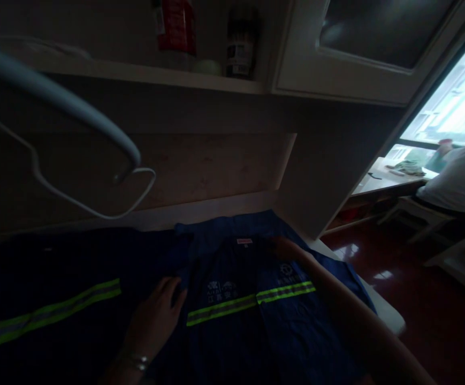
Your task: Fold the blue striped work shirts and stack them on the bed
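Observation:
A dark blue work jacket with yellow-green reflective stripes lies spread flat on a surface in dim light. My left hand rests on its left front panel, fingers stretched flat, a bracelet on the wrist. My right hand reaches over the right chest near the collar; its fingers lie on the cloth, but the dark hides whether they pinch it. A second dark garment with a reflective stripe lies to the left, touching the jacket.
A pale curved bar with a white cord hangs at upper left. A shelf above holds a red bottle and a dark can. Another person in white sits at a desk by the window, right.

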Available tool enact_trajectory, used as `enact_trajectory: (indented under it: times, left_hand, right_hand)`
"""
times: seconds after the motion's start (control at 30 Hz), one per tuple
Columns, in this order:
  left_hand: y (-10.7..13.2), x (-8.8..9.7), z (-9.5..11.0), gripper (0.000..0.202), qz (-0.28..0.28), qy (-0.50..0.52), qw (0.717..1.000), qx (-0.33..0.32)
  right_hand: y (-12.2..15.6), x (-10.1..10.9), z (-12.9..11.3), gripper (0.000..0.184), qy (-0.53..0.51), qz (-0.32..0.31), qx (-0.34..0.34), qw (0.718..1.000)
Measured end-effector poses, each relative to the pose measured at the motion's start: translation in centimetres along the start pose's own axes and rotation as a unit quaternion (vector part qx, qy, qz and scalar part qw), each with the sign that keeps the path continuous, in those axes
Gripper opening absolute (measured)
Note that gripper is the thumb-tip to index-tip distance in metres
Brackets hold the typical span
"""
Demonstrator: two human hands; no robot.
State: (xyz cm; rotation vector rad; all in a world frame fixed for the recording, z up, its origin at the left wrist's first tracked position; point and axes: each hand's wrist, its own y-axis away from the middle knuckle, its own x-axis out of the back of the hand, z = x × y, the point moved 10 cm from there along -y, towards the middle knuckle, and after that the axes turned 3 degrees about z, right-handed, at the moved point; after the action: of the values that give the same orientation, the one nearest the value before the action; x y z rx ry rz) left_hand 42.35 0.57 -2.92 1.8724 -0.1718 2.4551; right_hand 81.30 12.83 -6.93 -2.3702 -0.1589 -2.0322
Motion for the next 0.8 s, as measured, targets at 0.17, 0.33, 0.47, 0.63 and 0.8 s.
enact_trajectory:
  times: [0.17, 0.33, 0.47, 0.63, 0.8]
  left_hand:
    - [-3.1, -4.0, 0.0, 0.050, -0.064, -0.057, 0.996, 0.012]
    - [-2.4, -3.6, -0.4, 0.032, -0.074, -0.093, 0.993, 0.003]
    - [0.5, -1.6, 0.9, 0.031, -0.053, -0.054, 0.997, -0.008]
    - [6.4, -1.5, 2.0, 0.036, -0.110, 0.047, 0.993, 0.017]
    - [12.1, 0.7, -1.8, 0.040, -0.102, 0.057, 0.987, 0.109]
  right_hand:
    - [-0.1, -0.5, 1.0, 0.023, 0.018, -0.038, -0.030, 0.999]
    - [2.8, 1.3, 1.3, 0.026, 0.003, -0.006, -0.041, 0.999]
    - [6.9, 5.3, 1.4, 0.029, -0.060, 0.117, -0.030, 0.991]
    - [13.6, 14.8, -0.9, 0.034, -0.119, 0.320, 0.043, 0.939]
    - [16.4, 18.8, -2.8, 0.039, -0.138, 0.317, -0.056, 0.937]
